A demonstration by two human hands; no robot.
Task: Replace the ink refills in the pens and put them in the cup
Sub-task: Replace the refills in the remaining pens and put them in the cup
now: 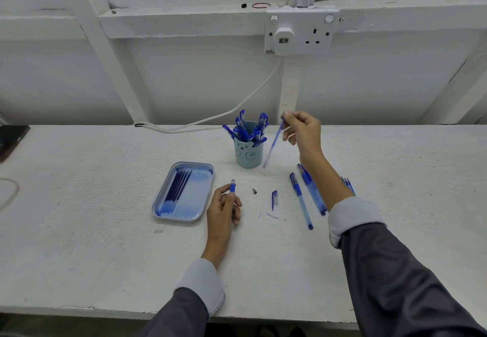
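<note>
Grip of raised right hand (303,132) pinches tilted refill (274,144) beside cup (249,154); left hand (224,210) clasps pen barrel (232,187).

The white tabletop (105,231) in front of me, strewn with pen parts.
A blue tray (158,203) of refills lies left of centre, and the bear-faced cup (249,157) stands behind it to the right. A metal tip (254,191), a cap (274,199) and ink smears (271,215) lie between the tray and a slim pen (300,200), with a thicker pen (312,192) just beside it.
</note>
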